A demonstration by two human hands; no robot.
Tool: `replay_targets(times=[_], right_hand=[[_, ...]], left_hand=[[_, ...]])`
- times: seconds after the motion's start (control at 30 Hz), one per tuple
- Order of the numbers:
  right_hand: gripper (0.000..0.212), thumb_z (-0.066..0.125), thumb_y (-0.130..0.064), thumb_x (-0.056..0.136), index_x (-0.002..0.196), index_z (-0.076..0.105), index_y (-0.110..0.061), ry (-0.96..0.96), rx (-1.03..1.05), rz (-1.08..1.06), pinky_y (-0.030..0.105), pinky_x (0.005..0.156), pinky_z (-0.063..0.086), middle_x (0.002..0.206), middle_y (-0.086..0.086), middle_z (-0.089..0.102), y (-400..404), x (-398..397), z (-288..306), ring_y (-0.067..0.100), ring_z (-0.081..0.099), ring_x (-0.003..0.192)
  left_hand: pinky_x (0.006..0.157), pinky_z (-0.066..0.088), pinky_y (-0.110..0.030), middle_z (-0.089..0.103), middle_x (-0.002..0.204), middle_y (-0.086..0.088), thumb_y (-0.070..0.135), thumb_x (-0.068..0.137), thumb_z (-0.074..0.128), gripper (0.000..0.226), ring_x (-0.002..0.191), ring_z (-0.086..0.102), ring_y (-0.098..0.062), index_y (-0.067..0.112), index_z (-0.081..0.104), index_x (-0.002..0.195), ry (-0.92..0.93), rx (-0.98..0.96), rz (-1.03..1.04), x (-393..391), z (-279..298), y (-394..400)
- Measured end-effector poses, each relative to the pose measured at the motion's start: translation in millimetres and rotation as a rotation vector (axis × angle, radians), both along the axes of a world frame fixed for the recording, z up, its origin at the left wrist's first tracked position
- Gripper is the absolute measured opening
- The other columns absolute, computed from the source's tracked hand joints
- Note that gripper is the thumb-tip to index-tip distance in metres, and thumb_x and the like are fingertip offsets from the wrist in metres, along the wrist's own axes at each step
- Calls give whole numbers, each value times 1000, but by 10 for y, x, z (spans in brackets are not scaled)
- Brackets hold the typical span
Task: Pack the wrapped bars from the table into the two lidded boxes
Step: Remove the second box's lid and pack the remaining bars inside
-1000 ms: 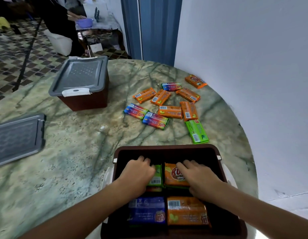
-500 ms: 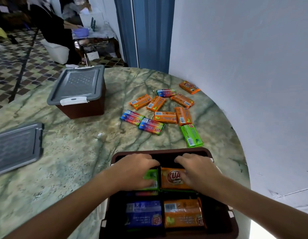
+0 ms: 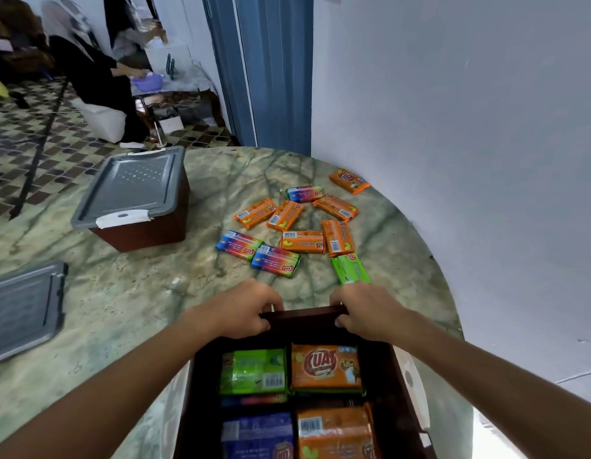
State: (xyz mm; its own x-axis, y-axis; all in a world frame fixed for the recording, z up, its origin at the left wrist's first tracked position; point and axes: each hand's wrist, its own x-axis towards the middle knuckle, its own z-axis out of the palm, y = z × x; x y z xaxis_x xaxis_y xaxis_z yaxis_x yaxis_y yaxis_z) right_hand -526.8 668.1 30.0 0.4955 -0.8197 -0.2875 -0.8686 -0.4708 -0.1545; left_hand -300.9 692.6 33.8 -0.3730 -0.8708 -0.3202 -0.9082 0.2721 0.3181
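Note:
An open dark brown box (image 3: 304,318) stands at the table's near edge, holding green, orange and blue wrapped bars. My left hand (image 3: 244,309) grips the far rim at its left, fingers curled over the edge. My right hand (image 3: 363,309) grips the same rim at its right. Beyond the box, several loose bars lie on the marble table (image 3: 122,293): orange ones (image 3: 302,241), rainbow-coloured ones (image 3: 276,260) and a green one (image 3: 348,268). A second brown box with a grey lid (image 3: 135,190) on it stands at the far left.
A loose grey lid (image 3: 22,309) lies at the table's left edge. A white wall (image 3: 469,160) curves close along the table's right side. Farther back, a person in black sits by a small table on the patterned floor.
Both hands came up out of the box, off the bars, and took hold of its far rim. The box now sits nearer to me in the view.

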Motion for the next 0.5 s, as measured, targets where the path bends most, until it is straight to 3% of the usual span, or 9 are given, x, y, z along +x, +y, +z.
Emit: replay_targets(times=[0.1, 0.2, 0.5], right_hand=[[25, 63, -27, 87, 110, 63, -19, -18, 54, 16, 34, 80, 45, 115, 8, 63, -48, -14, 1, 28, 58, 110], [25, 63, -24, 87, 111, 63, -18, -12, 76, 6, 33, 79, 44, 116, 9, 63, -88, -83, 37, 28, 57, 111], [28, 71, -29, 82, 108, 67, -20, -41, 156, -186, 28, 71, 39, 109, 6, 65, -223, -559, 93, 25, 61, 100]], left_hand=[[58, 40, -13, 52, 68, 20, 19, 76, 75, 27, 63, 52, 4, 25, 71, 101, 23, 47, -18, 36, -14, -79], [54, 35, -7, 52, 67, 22, 18, 76, 76, 26, 59, 50, 9, 23, 72, 101, 22, 63, -50, -48, -5, -183], [76, 50, -28, 68, 95, 6, 16, 77, 74, 28, 87, 60, -11, 26, 71, 103, 47, -31, -100, -537, -66, -570]])
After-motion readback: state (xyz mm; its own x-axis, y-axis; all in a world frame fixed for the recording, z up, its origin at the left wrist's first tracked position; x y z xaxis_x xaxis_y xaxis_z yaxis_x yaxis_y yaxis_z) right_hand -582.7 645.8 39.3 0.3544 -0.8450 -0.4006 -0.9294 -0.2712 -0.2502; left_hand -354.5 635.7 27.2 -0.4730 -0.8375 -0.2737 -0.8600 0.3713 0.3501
